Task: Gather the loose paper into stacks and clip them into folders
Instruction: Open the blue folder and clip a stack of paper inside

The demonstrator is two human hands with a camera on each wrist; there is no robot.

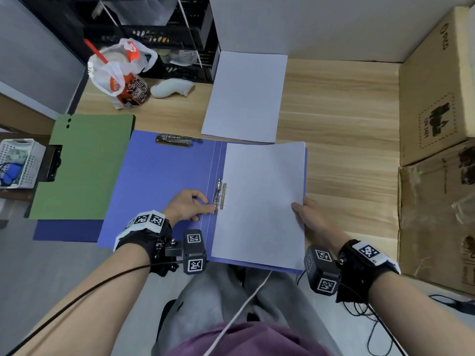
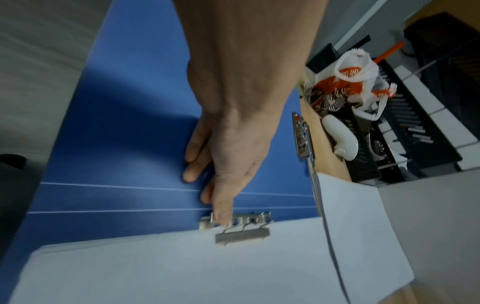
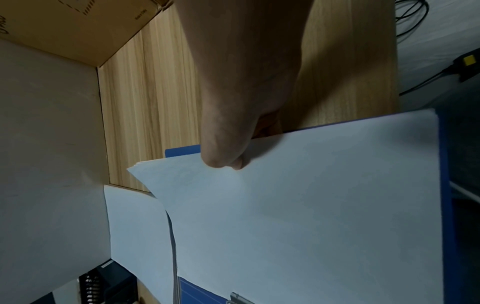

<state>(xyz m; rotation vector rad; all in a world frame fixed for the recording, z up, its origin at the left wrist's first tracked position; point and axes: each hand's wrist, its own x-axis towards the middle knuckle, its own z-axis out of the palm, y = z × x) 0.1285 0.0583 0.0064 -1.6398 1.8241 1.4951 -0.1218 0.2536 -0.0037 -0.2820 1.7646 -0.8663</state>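
Note:
An open blue folder (image 1: 159, 181) lies at the table's near edge. A stack of white paper (image 1: 262, 201) sits on its right half, its left edge at the metal spine clip (image 1: 221, 196). My left hand (image 1: 191, 205) rests on the left cover, one straight fingertip pressing the clip's lever (image 2: 221, 220); the clip bar (image 2: 241, 234) lies over the paper edge (image 2: 182, 267). My right hand (image 1: 304, 211) grips the stack's right edge, thumb (image 3: 223, 156) on top of the paper (image 3: 311, 205), fingers hidden underneath. A second paper stack (image 1: 244, 98) lies further back.
A green folder (image 1: 84, 163) lies left, over another blue folder (image 1: 66, 231). A second clip (image 1: 174, 140) sits at the open folder's top. Bagged cup (image 1: 120, 73), white object (image 1: 172, 88) and black crates (image 1: 154, 34) stand behind. Cardboard boxes (image 1: 437, 98) wall the right.

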